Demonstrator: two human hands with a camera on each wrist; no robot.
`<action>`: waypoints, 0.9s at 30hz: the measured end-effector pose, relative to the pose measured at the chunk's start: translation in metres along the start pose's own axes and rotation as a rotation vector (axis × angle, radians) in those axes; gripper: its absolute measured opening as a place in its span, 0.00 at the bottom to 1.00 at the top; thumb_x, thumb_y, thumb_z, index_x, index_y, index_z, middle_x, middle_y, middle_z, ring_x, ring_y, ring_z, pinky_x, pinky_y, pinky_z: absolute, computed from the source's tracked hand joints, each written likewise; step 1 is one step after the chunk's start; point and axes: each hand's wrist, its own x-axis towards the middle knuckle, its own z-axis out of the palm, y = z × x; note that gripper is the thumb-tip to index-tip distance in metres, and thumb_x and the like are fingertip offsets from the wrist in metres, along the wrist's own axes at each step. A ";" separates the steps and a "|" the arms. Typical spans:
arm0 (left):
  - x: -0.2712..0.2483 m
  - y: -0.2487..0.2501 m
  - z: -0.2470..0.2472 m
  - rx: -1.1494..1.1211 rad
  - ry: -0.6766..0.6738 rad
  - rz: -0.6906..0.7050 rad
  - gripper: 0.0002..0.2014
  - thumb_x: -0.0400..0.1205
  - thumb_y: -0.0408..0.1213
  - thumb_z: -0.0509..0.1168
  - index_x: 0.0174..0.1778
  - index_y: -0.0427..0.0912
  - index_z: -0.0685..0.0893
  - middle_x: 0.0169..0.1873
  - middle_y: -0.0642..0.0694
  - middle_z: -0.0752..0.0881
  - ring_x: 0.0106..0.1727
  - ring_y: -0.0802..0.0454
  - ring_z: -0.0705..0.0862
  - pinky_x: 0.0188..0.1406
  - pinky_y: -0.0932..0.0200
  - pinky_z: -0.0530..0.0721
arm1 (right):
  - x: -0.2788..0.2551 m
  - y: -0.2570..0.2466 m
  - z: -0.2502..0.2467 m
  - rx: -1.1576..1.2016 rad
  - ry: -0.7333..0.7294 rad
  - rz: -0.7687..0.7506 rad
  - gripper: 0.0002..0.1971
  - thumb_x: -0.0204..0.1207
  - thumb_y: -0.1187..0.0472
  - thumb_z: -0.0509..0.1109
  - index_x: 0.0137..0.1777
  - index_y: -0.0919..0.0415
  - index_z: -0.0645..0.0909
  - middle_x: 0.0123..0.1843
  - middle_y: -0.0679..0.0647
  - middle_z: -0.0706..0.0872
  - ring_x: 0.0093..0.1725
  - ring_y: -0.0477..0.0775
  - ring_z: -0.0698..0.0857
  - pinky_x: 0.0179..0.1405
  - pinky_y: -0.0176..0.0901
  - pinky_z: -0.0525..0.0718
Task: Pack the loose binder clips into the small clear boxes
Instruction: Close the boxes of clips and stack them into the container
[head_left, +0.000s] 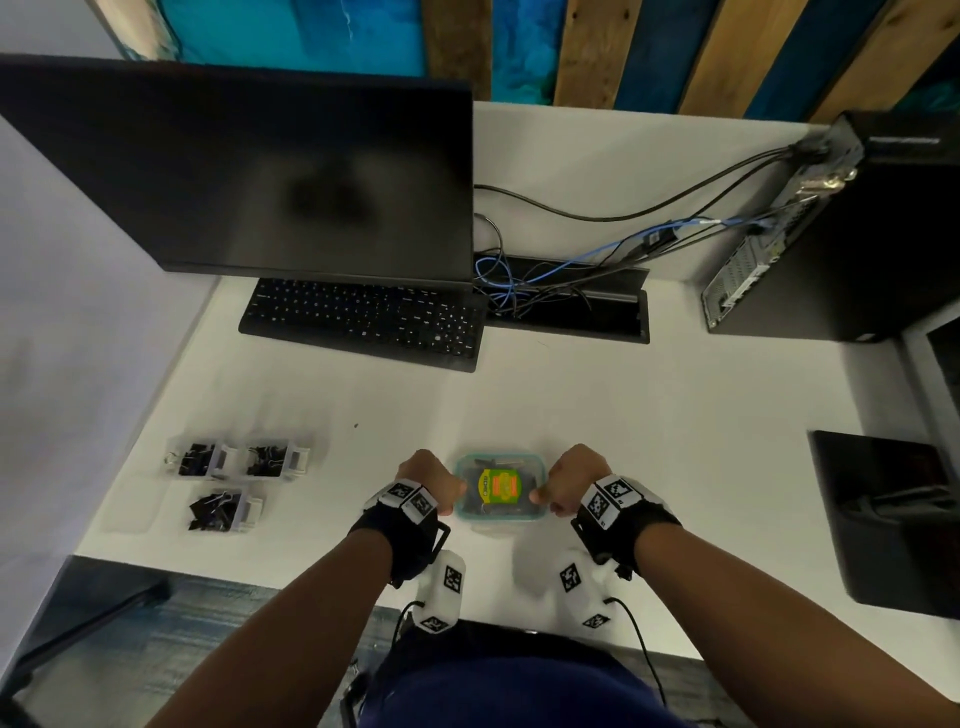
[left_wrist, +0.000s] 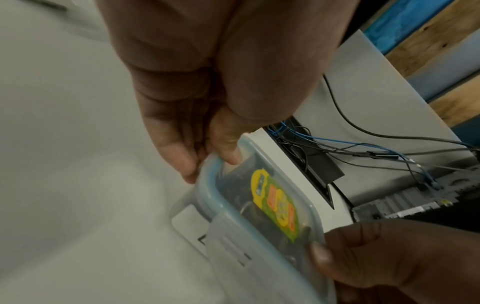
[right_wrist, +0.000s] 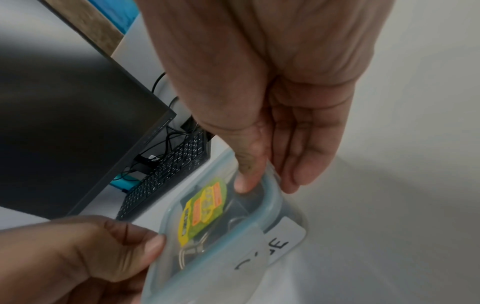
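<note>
A clear lidded container (head_left: 500, 512) with a blue seal and a yellow-green sticker sits near the desk's front edge, between my hands. Dark binder clips (right_wrist: 193, 247) show through its lid. My left hand (head_left: 441, 493) pinches the container's left edge, with the thumb (left_wrist: 230, 150) on the lid (left_wrist: 306, 207) and the fingers (left_wrist: 182, 162) below the rim. My right hand (head_left: 550, 493) pinches the right edge the same way, thumb (right_wrist: 246, 176) on top and fingers (right_wrist: 306, 164) outside the side flap. Three small clear boxes (head_left: 200, 460) (head_left: 270, 460) (head_left: 221, 510) holding black clips stand at the left.
A dark monitor (head_left: 249, 176) and black keyboard (head_left: 363, 322) fill the back left. A cable tray (head_left: 571, 306) with tangled wires and a computer tower (head_left: 852, 234) are at the back right. A black pad (head_left: 893, 519) lies at the right edge.
</note>
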 end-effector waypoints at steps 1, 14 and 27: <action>0.001 -0.002 -0.001 -0.026 -0.020 0.023 0.10 0.80 0.41 0.67 0.40 0.38 0.84 0.33 0.44 0.86 0.43 0.45 0.86 0.38 0.59 0.80 | -0.001 -0.001 -0.002 -0.005 -0.030 -0.005 0.17 0.64 0.49 0.83 0.29 0.57 0.80 0.29 0.50 0.85 0.32 0.49 0.84 0.25 0.36 0.79; 0.002 -0.010 0.012 0.660 -0.004 0.640 0.62 0.63 0.61 0.79 0.85 0.49 0.47 0.83 0.52 0.53 0.77 0.44 0.66 0.72 0.43 0.73 | -0.017 -0.012 -0.005 -0.310 -0.095 -0.511 0.59 0.59 0.47 0.86 0.85 0.56 0.55 0.80 0.54 0.67 0.74 0.59 0.75 0.73 0.53 0.76; 0.017 -0.003 0.017 0.783 0.106 0.804 0.52 0.58 0.60 0.74 0.77 0.45 0.63 0.66 0.52 0.74 0.64 0.50 0.75 0.67 0.54 0.72 | -0.011 -0.003 0.022 -0.541 0.178 -0.601 0.54 0.51 0.38 0.78 0.77 0.54 0.61 0.68 0.51 0.74 0.60 0.59 0.76 0.61 0.54 0.76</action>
